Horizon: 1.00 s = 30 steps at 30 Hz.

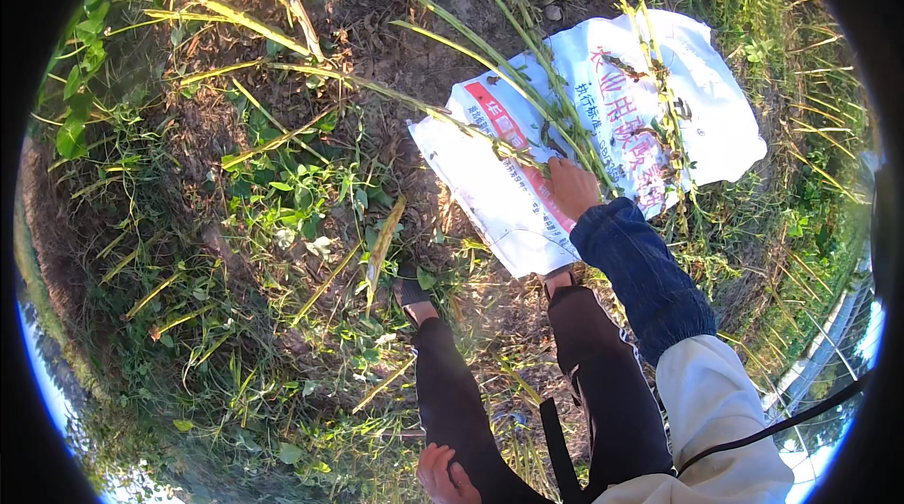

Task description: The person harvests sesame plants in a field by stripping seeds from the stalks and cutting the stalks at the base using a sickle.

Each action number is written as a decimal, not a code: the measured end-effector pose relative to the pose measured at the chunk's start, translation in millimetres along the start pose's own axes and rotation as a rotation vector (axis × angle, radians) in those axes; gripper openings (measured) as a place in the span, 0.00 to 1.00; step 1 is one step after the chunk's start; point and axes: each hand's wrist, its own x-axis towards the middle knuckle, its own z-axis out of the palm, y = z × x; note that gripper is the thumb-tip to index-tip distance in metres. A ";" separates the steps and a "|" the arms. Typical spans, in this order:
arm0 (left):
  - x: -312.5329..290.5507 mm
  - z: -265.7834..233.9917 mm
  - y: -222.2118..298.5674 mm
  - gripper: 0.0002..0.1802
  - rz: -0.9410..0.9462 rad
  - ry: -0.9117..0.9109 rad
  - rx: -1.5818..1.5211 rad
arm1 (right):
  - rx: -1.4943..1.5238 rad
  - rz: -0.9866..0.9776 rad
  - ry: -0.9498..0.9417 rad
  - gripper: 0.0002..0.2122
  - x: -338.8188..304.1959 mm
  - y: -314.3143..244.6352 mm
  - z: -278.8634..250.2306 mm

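A pale upper sleeve lies nearest the camera. From the left, leafy weeds spread over soil, then a yellowish stalk slants toward the white sack. The left hand is beside a dark trouser leg (the lower edge crops it, so its grip I cannot tell). The right hand bends its fingers over the white sack among green stalks lying across it; whether they grip one is unclear.
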 end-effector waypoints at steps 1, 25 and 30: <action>3.6 -0.4 -0.6 0.11 0.075 0.000 0.057 | -0.031 0.001 0.005 0.11 -2.9 10.0 -1.9; 32.2 7.6 39.3 0.08 0.232 -0.018 0.263 | 0.195 0.353 0.326 0.13 -73.9 216.5 -22.0; 34.8 9.2 42.3 0.07 0.251 -0.013 0.250 | 0.355 0.404 0.437 0.15 -106.2 242.0 -15.5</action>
